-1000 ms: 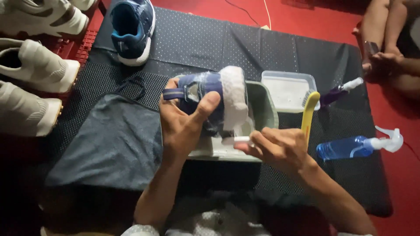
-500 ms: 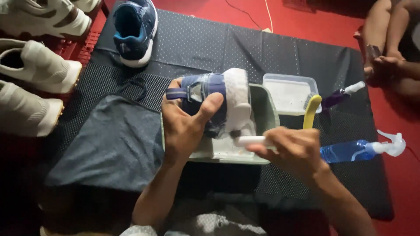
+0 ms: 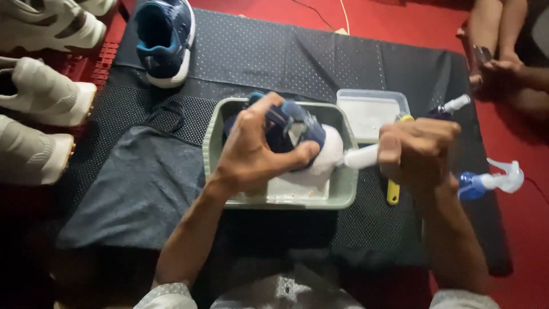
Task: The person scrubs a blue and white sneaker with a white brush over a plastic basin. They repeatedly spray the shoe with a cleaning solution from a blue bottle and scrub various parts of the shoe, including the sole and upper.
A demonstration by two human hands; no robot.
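Your left hand (image 3: 254, 151) is wrapped around a navy blue sneaker (image 3: 291, 134), fingers curled over its upper and thumb pressed against the side. The sneaker sits tilted inside a pale green rectangular basin (image 3: 274, 197), its white foamy sole (image 3: 323, 160) turned toward your right side. The basin rests on a black dotted mat (image 3: 286, 57) spread over the red floor (image 3: 400, 20), near the mat's middle.

Your right hand (image 3: 417, 151) is closed in a fist around a white brush handle (image 3: 360, 155). The free end of the handle touches the sneaker's sole at the basin's right wall. The brush head cannot be made out.

Around the basin:
- A clear plastic container (image 3: 372, 111) stands just beside the basin's far right corner.
- A yellow-handled tool (image 3: 393, 191) lies on the mat under your right hand, partly hidden by it.
- A small purple bottle with a white nozzle (image 3: 454, 106) lies beyond your right hand, toward the mat's right edge.
- A blue spray bottle with a white trigger (image 3: 492, 182) lies at the mat's right edge, partly over the red floor.
- A dark grey cloth (image 3: 137, 194) is spread on the mat's left half, touching the basin's left side.
- A second navy blue sneaker (image 3: 166, 40) stands at the mat's far left corner.
- Several off-white sneakers (image 3: 40, 91) lie off the mat's left edge.

Another person's legs and hands (image 3: 503, 57) are at the far right corner, well apart from your hands.
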